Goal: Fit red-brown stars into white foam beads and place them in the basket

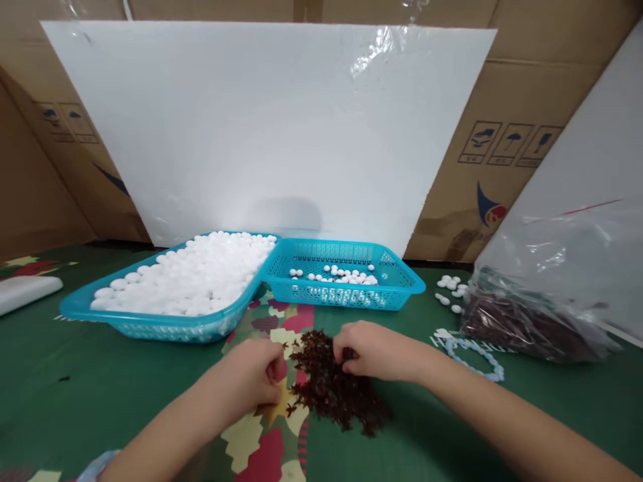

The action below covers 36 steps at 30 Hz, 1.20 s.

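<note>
A heap of small dark-brown, star-shaped pieces (pixel 334 385) lies on the green patterned cloth in front of me. At its left edge is my left hand (pixel 256 375), fingers curled and pressed together; whatever they may hold is hidden. My right hand (pixel 369 351) reaches into the upper right of the heap, with thumb and fingers closed in a pinch. I cannot make out what is between them. Beyond my hands stand a blue basket (pixel 175 321) heaped with white balls (pixel 185 274) and a second blue basket (pixel 336 294) with fewer white balls in it.
To the right sits a clear plastic bag (pixel 532 321) of brown pieces, beside several loose white balls (pixel 452 286) and a pale blue beaded ring (pixel 475 348). A white board (pixel 281 127) leans against cardboard boxes (pixel 517 73) behind. A white object (pixel 30 291) lies far left.
</note>
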Motion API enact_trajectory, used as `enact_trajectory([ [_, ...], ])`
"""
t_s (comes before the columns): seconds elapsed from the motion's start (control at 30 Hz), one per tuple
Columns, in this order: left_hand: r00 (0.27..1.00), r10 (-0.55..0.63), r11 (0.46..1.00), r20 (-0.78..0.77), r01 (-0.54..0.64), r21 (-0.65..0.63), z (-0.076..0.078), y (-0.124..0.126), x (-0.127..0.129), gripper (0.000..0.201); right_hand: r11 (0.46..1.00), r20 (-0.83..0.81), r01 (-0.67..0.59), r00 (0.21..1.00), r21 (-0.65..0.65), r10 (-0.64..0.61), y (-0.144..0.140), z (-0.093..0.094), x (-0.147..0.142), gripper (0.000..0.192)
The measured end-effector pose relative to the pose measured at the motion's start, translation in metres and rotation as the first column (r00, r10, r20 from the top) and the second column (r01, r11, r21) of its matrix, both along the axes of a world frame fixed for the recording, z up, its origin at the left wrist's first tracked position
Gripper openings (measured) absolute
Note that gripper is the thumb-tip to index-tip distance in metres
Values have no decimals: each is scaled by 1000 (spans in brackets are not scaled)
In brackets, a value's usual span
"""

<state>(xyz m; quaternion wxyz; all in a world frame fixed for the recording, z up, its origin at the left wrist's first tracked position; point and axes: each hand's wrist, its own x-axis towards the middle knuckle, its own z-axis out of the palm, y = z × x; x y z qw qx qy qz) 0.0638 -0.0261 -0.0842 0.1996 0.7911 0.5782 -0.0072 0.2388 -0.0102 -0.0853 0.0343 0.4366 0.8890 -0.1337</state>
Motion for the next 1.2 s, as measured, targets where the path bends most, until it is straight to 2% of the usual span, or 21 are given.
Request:
enact_trajectory([
  [0.13, 999, 14, 996, -35, -11, 91, 5, -4, 5, 14, 996, 58, -92, 994, -11, 92, 3, 6, -1, 12],
  [0.23, 1000, 9, 996, -9, -8, 90, 8, -9, 5, 41, 988, 105, -152, 983, -11, 153, 4, 11, -4, 12],
  [0.33, 998, -36, 999, 42, 35, 35, 7, -11, 5, 67, 981, 162, -194, 968, 1, 191, 5, 16, -8, 14],
  [0.53, 985, -57, 998, 165, 55, 18, -5, -7, 1, 72, 971, 264, -235, 940, 40, 217, 8, 31, -10, 16],
  [0.77, 941, -23, 994, 337, 57, -92, -1, -4, 1, 47, 967, 275, -250, 933, 38, 230, 18, 48, -2, 12],
  [0.93, 910, -17, 990, 415, 74, -121, -1, -4, 3, 49, 945, 215, -326, 924, 9, 316, 21, 51, -7, 10],
  [1.1, 923, -199, 978, 328, 166, 127, -5, 6, 9, 37, 930, 130, -365, 925, 42, 357, 24, 52, -3, 10],
  [1.2, 909, -283, 954, 307, 234, 186, -3, 21, 20, 28, 923, 86, -381, 922, 53, 376, 26, 53, 3, 12],
])
